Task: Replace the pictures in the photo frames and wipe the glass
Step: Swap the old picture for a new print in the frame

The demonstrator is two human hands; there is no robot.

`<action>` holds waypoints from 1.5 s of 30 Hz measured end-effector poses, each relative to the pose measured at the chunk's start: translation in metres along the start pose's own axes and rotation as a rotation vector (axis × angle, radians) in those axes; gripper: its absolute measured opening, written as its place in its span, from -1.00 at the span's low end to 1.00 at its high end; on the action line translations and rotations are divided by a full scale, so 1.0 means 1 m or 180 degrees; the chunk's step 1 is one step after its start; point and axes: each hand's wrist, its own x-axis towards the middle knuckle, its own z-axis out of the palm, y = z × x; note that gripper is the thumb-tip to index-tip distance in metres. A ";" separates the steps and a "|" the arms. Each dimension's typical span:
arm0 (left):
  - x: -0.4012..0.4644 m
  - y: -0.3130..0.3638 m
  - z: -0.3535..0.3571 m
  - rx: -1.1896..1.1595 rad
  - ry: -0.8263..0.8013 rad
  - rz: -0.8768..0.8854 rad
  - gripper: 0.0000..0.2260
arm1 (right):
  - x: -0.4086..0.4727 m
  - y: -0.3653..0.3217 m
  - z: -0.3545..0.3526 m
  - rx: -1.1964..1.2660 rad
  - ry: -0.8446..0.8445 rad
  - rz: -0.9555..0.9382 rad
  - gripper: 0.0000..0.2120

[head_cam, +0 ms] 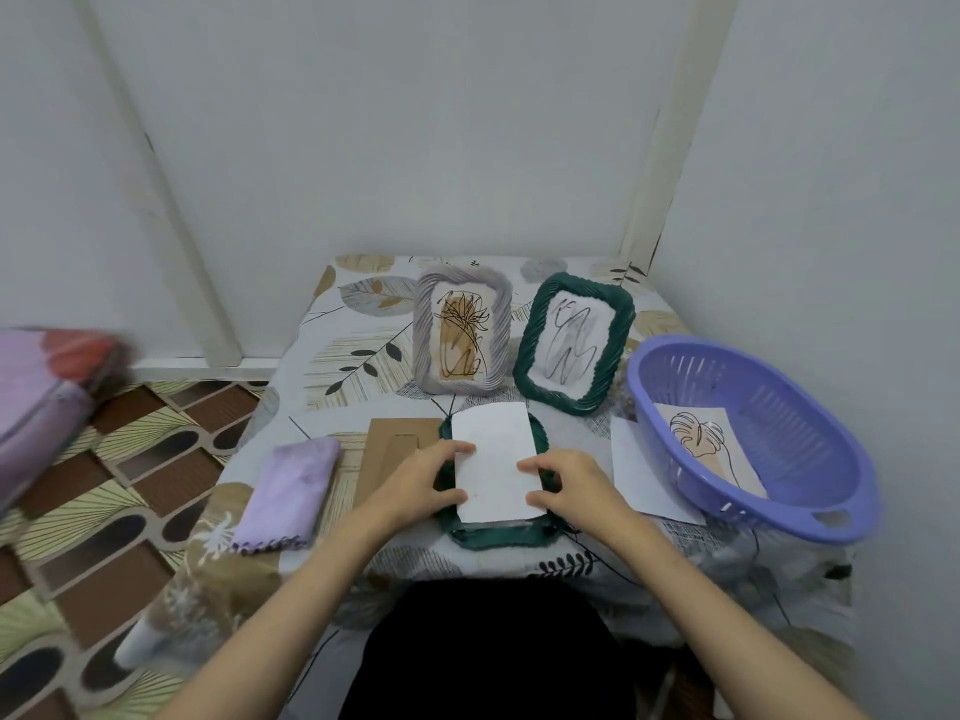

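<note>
1. Green frame (491,532) lies face down at the near middle of the table (363,350), with a white sheet (496,462) resting on its back opening (blank side up, so which picture it is can't be told).
2. Left hand (423,480): fingers lightly curled, tips pressing the sheet's left edge and the frame rim. Right hand (563,485): same on the right edge, thumb low on the sheet. Neither looks wrapped round anything; whether either thumb actually pinches the paper, I can't tell.
3. Risk: sheet looks slightly skewed and its far end overhangs the frame's top rim. Pushing it down like that likely creases a corner or seats it crooked.
4. Risk: glass isn't visible under the paper. If it's unwiped, closing now traps smudges inside.
5. Risk: cardboard backing (397,444) sits just left of the frame, partly under the left wrist; a forearm sweep could shove it into the purple cloth (288,493) and toward the table's edge.
6. Risk: frame sits near the front edge, so a hard downward press could tip it off toward the lap.
7. Counts:
   - frames: 3 (1 face down, plus a grey frame (462,337) and a second green one (574,343), both upright at the back with line drawings in them)
   - loose sheets: 3 (1 under the hands, 1 blank sheet (634,467) beside the basket, 1 leaf print (701,444) inside it)
   - purple basket (810,491): 1
   - cloth: 1
   - backing board: 1
   - hands: 2
</note>
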 end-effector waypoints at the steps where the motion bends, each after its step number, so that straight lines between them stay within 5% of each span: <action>1: 0.000 0.000 0.001 0.0046 -0.0004 0.0022 -0.51 | -0.001 0.001 0.000 -0.0099 0.0011 -0.0043 -0.58; 13: 0.002 -0.007 0.006 0.0458 -0.0302 -0.0017 -0.48 | -0.008 0.007 0.001 -0.0605 -0.0081 -0.0261 -0.50; 32: 0.002 -0.009 0.010 0.0740 -0.0316 -0.0044 -0.35 | -0.004 0.019 0.005 -0.0068 -0.0036 -0.0260 -0.73; 45: 0.005 -0.014 0.012 0.0874 -0.0404 -0.0031 -0.33 | -0.004 0.016 0.000 -0.0461 -0.0227 -0.0178 -0.52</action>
